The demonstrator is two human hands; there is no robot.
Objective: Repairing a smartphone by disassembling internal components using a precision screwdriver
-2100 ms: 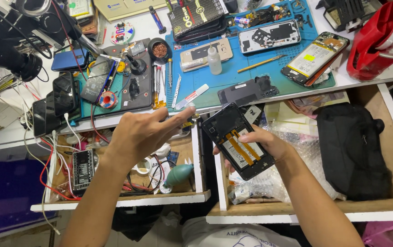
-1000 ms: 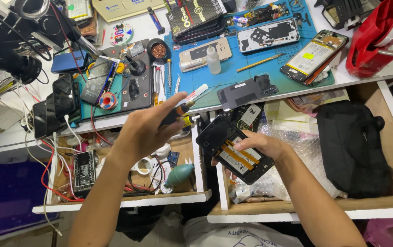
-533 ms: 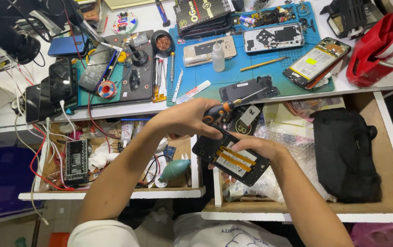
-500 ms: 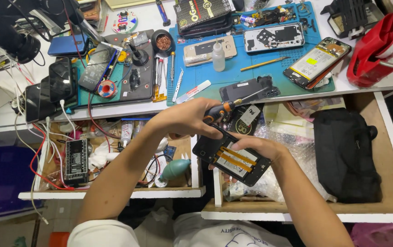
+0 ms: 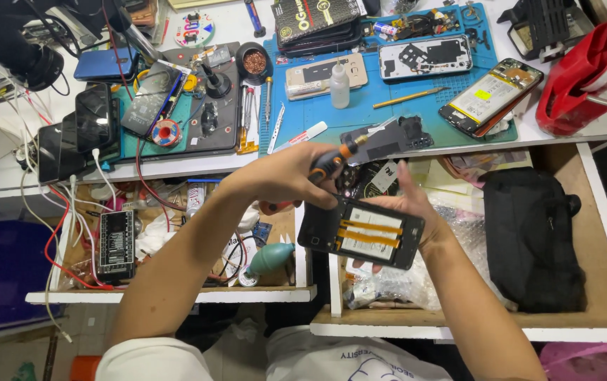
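Evidently for steadiness, the right hand (image 5: 416, 212) cradles the opened phone (image 5: 361, 231) level, while above it the left hand (image 5: 286, 176) grips an orange-handled screwdriver (image 5: 332, 161).

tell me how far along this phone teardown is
Done: the back cover is off the phone, with its battery and two orange strips exposed. In hand: the right hand holds the phone over the open drawer, while the left hand has a grip on an orange-and-black screwdriver above its top edge. Left: the battery sits in place and the frame looks whole.
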